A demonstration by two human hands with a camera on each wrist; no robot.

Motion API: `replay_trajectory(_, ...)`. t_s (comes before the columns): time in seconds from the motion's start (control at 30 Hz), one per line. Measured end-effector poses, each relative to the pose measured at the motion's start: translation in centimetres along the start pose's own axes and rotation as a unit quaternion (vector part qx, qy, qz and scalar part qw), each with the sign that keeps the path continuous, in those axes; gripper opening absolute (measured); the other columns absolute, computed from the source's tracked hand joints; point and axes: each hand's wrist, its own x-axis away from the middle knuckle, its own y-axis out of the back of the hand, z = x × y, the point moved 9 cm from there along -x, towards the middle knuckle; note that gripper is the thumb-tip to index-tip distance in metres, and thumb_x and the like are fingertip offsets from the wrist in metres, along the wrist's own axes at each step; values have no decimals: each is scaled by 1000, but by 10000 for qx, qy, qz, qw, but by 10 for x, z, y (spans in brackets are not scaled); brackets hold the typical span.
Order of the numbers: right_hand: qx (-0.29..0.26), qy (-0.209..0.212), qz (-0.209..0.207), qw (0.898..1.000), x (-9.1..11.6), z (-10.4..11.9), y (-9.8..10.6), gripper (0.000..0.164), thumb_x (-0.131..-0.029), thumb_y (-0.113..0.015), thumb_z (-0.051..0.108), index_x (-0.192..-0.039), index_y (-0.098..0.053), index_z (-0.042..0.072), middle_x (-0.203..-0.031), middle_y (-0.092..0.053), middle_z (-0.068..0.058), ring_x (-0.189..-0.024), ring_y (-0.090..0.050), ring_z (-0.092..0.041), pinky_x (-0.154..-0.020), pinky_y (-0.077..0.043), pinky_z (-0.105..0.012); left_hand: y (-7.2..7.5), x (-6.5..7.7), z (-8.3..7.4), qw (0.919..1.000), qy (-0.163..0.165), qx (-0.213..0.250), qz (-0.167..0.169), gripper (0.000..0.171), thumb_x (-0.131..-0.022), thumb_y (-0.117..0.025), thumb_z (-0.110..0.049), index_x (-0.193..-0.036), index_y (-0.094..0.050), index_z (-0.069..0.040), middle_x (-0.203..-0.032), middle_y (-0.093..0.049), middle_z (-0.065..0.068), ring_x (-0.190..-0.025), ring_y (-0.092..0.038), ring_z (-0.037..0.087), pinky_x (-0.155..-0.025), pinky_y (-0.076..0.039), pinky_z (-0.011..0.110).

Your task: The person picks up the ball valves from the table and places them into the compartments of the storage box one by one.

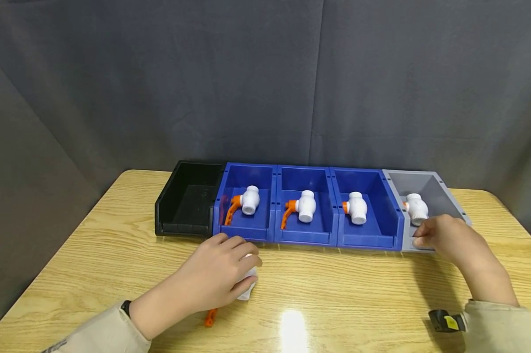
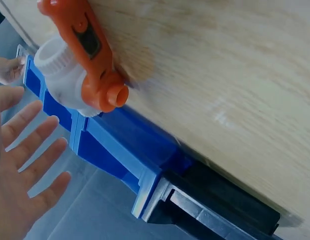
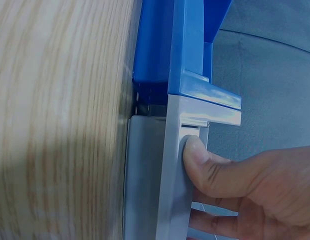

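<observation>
My left hand (image 1: 223, 267) hovers over a white ball valve (image 1: 247, 290) with an orange handle (image 1: 210, 317), lying on the table. In the left wrist view its spread fingers (image 2: 37, 130) stand apart from the valve's white body (image 2: 60, 82). At the far right, my right hand (image 1: 452, 240) grips the front lip of the grey bin (image 3: 177, 190). The thumb rests on the lip and the other fingers reach behind it, partly hidden. Just beyond those fingers, another white ball valve (image 1: 417, 210) lies inside the grey bin.
Three blue bins (image 1: 305, 239) stand in a row between a black bin (image 1: 183, 229) and the grey one. Each blue bin holds a white valve (image 1: 307, 206) with an orange handle. The bins rest on a wooden table (image 1: 336, 289) before a dark curtain (image 1: 265, 83).
</observation>
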Motion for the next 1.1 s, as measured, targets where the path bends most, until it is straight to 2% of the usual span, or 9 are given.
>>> replay_trajectory(0.33,-29,-48,93,9999,-1,0,-1,9,-84,-77,13,-83,-72,6,-85,-68,-12,-74,-57,-25,-66,-46,-47,-19,2,-2,9966,170,14,802,44,-90,-64,-53,-120,-67,-20,-127,-64,0,-113,-59,20,-88,-50,41)
replay_trajectory(0.53,-37,-121,209,9997,-1,-1,-1,10,-85,-76,14,-85,-72,5,-85,-68,-12,-74,-56,-26,-64,-45,-45,-25,4,-2,9947,155,4,1020,54,-88,-64,-59,-125,-64,-20,-130,-62,1,-116,-57,21,-89,-49,42)
replay_trajectory(0.77,-32,-125,187,9997,-1,-1,0,10,-85,-77,14,-85,-72,5,-84,-67,-11,-74,-55,-25,-64,-45,-44,-35,6,1,9894,357,166,1396,65,-86,-62,-65,-135,-57,-22,-139,-56,2,-122,-54,24,-95,-47,50)
replay_trajectory(1.1,-23,-101,133,9999,-1,0,-1,9,-85,-77,14,-83,-72,6,-83,-67,-10,-73,-55,-25,-64,-44,-44,-48,8,3,9848,274,59,1715,66,-85,-62,-67,-131,-60,-19,-136,-56,3,-122,-54,24,-96,-47,48)
